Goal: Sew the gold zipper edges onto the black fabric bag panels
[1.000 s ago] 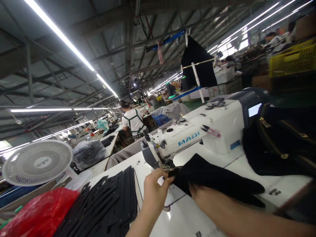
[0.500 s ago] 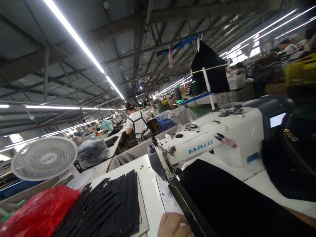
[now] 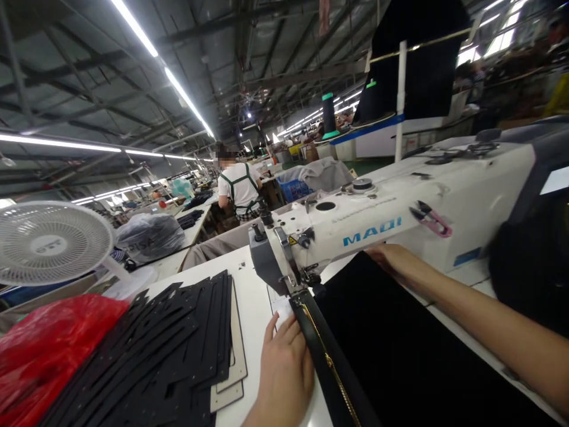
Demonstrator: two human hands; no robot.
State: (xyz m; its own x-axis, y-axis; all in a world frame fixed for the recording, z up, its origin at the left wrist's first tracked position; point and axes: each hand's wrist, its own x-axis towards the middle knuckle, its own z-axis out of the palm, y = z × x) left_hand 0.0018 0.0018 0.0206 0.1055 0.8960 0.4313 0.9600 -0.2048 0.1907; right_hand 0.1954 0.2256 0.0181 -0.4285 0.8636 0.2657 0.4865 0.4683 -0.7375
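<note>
A white MAQI sewing machine (image 3: 382, 219) stands on the white table (image 3: 253, 296). A black fabric panel (image 3: 391, 338) with a gold zipper (image 3: 329, 359) along its left edge lies under the needle head (image 3: 297, 274). My left hand (image 3: 284, 367) rests flat on the table, fingers stretched out against the zipper edge. My right hand (image 3: 393, 258) reaches under the machine arm and lies on the far edge of the fabric, fingers mostly hidden.
A stack of black cut pieces (image 3: 160, 356) lies left of the machine. A red plastic bag (image 3: 48, 338) and a white fan (image 3: 48, 243) are at far left. Pink thread snips (image 3: 429, 217) rest on the machine. A person in a white shirt (image 3: 237, 190) sits at a table behind.
The fabric was bunched in both hands a second ago; now it lies spread flat under the needle with the zipper edge lined up. Both hands rest on it. The camera moved closer.
</note>
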